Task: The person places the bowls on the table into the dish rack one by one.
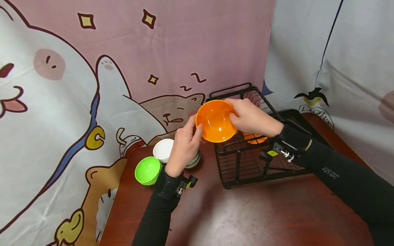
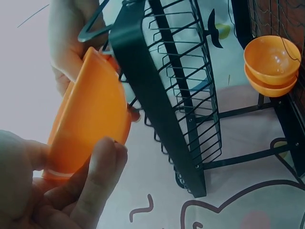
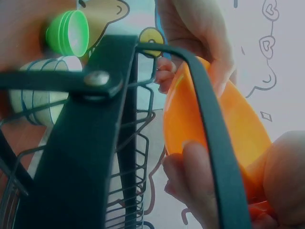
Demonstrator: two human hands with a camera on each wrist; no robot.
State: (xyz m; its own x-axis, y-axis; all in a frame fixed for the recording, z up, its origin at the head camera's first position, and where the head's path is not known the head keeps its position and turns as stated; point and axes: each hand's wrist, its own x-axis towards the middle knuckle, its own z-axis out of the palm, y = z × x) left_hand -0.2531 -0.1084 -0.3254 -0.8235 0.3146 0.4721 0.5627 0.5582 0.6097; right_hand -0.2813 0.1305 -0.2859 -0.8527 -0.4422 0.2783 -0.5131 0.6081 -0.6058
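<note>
An orange bowl [image 1: 216, 123] is held up at the front of a two-tier black wire dish rack [image 1: 238, 165], its inside tilted toward the head camera. My left hand [image 1: 184, 145] pinches its left rim, thumb on the near side. At the opposite rim my right hand [image 1: 253, 117] grips it between thumb and fingers. Both wrist views show fingers curled round the bowl's wall [image 2: 88, 114], close beside the rack's upper frame. More orange bowls [image 2: 270, 64] sit stacked on the lower tier, partly hidden by wire in the head view.
Left of the rack, a stack of green bowls [image 1: 147, 169] and a stack of white bowls [image 1: 163, 149] stand on the brown table [image 1: 221, 218]. Dark-rimmed bowls [image 1: 194, 161] are partly behind my left hand. Printed cloth [image 1: 215, 44] hangs behind the table.
</note>
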